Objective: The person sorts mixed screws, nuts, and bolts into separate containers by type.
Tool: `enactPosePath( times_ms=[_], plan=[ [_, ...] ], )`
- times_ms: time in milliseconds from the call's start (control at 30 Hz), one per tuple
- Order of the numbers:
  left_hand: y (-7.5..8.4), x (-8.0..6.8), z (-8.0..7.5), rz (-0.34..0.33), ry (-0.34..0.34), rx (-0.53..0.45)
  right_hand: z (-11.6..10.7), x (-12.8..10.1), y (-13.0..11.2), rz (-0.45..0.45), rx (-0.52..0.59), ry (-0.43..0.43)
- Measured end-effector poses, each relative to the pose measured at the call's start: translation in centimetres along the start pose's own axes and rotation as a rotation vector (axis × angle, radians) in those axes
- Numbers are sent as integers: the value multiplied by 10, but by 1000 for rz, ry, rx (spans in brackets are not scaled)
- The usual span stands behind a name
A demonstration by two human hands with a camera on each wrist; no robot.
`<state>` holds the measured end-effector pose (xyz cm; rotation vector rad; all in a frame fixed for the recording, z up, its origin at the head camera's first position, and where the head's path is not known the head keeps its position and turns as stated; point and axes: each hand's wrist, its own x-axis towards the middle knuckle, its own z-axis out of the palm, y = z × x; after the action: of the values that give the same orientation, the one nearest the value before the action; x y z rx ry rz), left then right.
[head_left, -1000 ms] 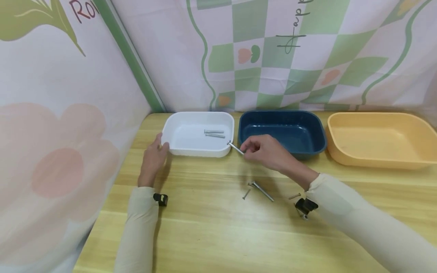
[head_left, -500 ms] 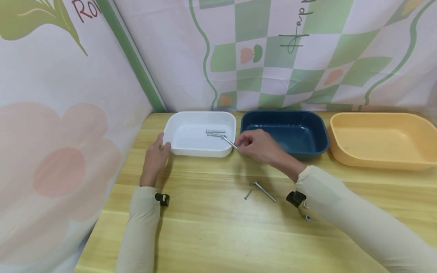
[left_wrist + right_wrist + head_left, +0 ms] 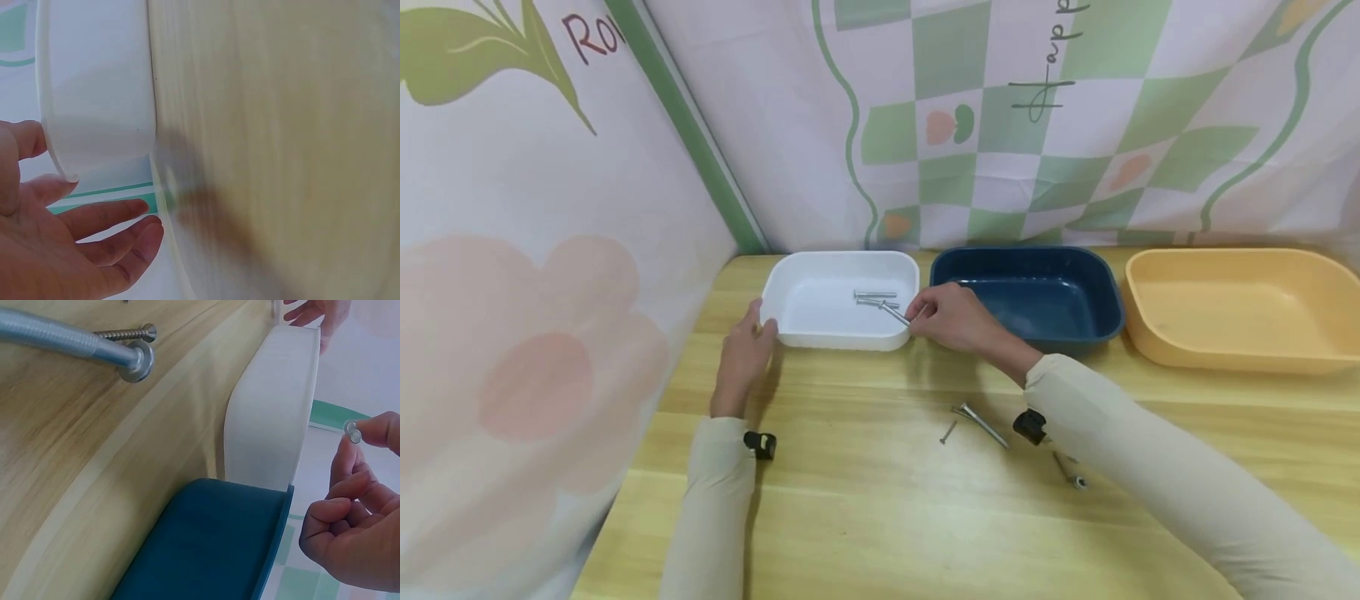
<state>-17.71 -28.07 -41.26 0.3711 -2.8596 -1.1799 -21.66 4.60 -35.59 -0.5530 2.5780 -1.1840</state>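
My right hand (image 3: 919, 312) pinches a long silver bolt (image 3: 895, 312) by its head end, and the shaft points left over the right rim of the white tray (image 3: 842, 340). The right wrist view shows the bolt head (image 3: 353, 431) between thumb and fingertip, beside the white tray (image 3: 275, 406). Two more bolts (image 3: 875, 298) lie inside the tray. My left hand (image 3: 754, 332) rests against the tray's front left corner with relaxed fingers (image 3: 106, 215) and holds nothing.
A dark blue tray (image 3: 1097, 321) and a yellow tray (image 3: 1232, 354) stand to the right of the white one. On the wooden table near my right forearm lie a long bolt (image 3: 983, 425), a small screw (image 3: 947, 431) and another screw (image 3: 1067, 471). Patterned cloth walls close off the back and left.
My right hand has carried the bolt left and away from me, from in front of the trays to over the white tray's right rim. The left hand has stayed at the tray's corner.
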Motion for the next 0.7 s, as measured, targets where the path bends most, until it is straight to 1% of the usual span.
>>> enactPosePath(
  times_ms=[200, 367, 600, 700],
  plan=[
    [1, 0, 3, -9, 15, -8, 4, 6, -2, -24, -21, 1],
    [4, 1, 4, 5, 14, 8, 6, 11, -4, -25, -47, -2],
    [2, -2, 1, -36, 13, 5, 15, 20, -7, -64, -105, -37],
    [2, -1, 2, -27, 12, -2, 17, 21, -7, -51, -124, -34]
  ],
)
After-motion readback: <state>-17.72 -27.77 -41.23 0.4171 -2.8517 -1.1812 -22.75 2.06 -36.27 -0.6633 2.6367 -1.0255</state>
